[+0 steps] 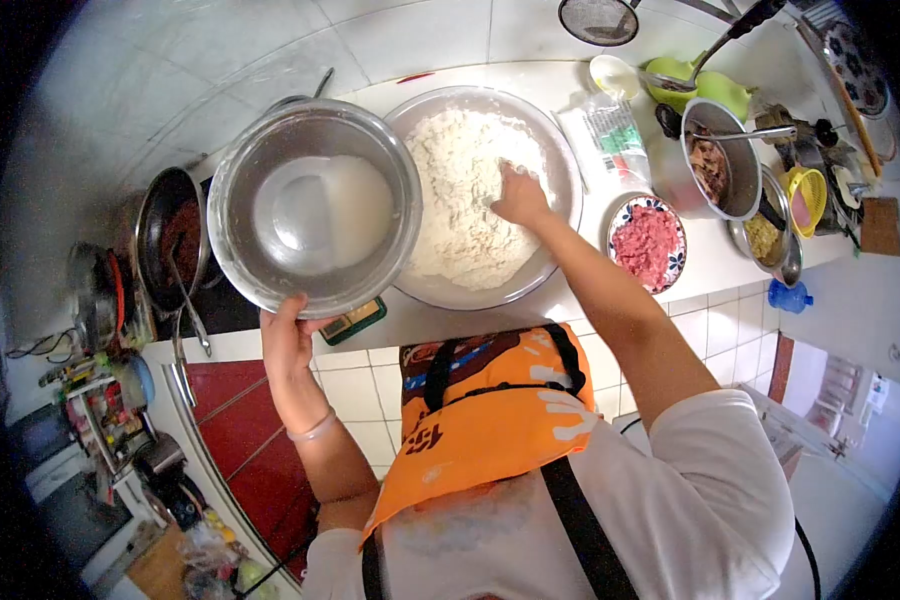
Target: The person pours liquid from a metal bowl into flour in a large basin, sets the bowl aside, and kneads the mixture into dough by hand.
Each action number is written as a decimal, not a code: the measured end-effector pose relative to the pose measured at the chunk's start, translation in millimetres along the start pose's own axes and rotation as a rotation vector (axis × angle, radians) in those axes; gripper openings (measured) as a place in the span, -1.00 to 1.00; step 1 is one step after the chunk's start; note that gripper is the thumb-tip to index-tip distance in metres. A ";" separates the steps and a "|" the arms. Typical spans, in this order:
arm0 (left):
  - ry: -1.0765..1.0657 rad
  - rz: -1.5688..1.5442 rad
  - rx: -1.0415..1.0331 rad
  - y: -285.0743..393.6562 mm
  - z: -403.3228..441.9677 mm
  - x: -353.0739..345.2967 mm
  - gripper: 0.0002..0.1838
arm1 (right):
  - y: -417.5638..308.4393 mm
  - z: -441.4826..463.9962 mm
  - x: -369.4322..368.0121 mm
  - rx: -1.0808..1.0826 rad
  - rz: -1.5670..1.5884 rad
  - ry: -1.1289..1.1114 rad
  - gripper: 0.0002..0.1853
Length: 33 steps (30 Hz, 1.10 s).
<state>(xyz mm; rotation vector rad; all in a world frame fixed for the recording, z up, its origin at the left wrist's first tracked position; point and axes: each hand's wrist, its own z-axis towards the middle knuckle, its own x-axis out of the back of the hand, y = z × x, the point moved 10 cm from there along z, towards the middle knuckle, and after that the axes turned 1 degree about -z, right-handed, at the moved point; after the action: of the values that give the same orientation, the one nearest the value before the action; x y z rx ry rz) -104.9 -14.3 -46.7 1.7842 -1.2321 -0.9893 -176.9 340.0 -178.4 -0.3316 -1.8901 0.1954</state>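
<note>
Brushed-looking grey metal makes up the round, deep bowl [232, 200] that the left hand [288, 338] grasps by its near rim, thumb on the lip, while a shallow pool of cloudy, whitish liquid [362, 215] lies in the bottom. Its edge overlaps, from above, the wide basin [568, 172] of pale flour [450, 215] on the white counter [420, 335]; whether the two touch is hard to tell from this angle. The right hand [520, 196] has its fingers down in the flour, bent, and it cannot be told whether they are clenched on any of it. One-handed support at a single point seems the weak spot — a slip of that grip could tip the bowl and send too much liquid over at once, leaving the flour soupy in one place and dry elsewhere. The flour itself is loose and powdery, lumpy in the middle — a brisk stir might push some over the basin's smooth, round wall. Beside the basin, a patterned plate [620, 213] carries soft, pink, coarse-grained minced meat [647, 246], near enough that stray flour could dust it.
</note>
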 end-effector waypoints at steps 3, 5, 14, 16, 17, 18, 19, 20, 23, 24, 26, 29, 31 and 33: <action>0.001 0.012 0.010 0.0 -1.2 1.5 -0.50 | -5.4 5.9 -27.7 -0.084 0.030 0.024 -0.16; 0.022 0.015 -0.016 4.6 -2.6 -1.2 -0.50 | -18.3 -1.4 -36.6 -0.064 0.204 -0.006 -0.18; -0.004 0.020 0.003 1.1 0.6 -4.4 -0.53 | -130.2 -71.3 -44.1 0.479 -0.293 -0.138 -0.54; -0.005 0.014 -0.012 3.5 -1.8 -10.0 -0.53 | -114.9 -61.1 -54.4 0.465 -0.323 -0.145 -0.58; -0.004 0.004 -0.030 6.0 -2.2 -12.0 -0.53 | -104.3 -53.2 -56.6 0.455 -0.357 -0.150 -0.62; -0.004 0.003 -0.031 6.1 -2.2 -12.1 -0.53 | -93.9 -47.7 -53.4 0.433 -0.381 -0.172 -0.64; 0.002 0.009 -0.028 5.7 -2.0 -11.4 -0.53 | -86.2 -45.0 -46.5 0.433 -0.383 -0.173 -0.64; 0.009 0.012 -0.024 4.1 -2.0 -10.0 -0.53 | -72.1 -40.4 -38.2 0.369 -0.436 -0.157 -0.64; 0.006 0.004 -0.029 4.4 -4.2 -7.7 -0.52 | -31.0 -20.3 -12.7 0.229 -0.340 0.092 -0.58; 0.005 0.003 -0.028 4.3 -4.0 -6.6 -0.52 | -38.0 -32.3 21.2 0.295 -0.429 0.087 -0.56; -0.017 0.008 0.009 1.0 -3.0 -7.4 -0.51 | -17.9 -8.8 36.8 0.193 -0.339 0.052 -0.53; 0.024 0.015 -0.003 3.3 -5.9 -7.9 -0.51 | 2.7 20.6 21.8 0.130 -0.176 0.043 -0.43; 0.008 0.013 0.004 3.1 -6.9 -9.2 -0.51 | 4.0 25.8 0.6 0.132 -0.079 0.028 -0.35; -0.006 0.011 0.009 1.3 -7.4 -6.8 -0.51 | 10.8 21.3 -14.2 -0.092 0.082 0.092 -0.23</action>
<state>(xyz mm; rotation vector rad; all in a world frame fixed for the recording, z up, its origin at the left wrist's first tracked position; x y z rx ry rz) -100.4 -7.1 -41.2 1.7812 -1.2507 -0.9844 -191.1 346.1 -201.4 -0.4735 -1.7990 0.1457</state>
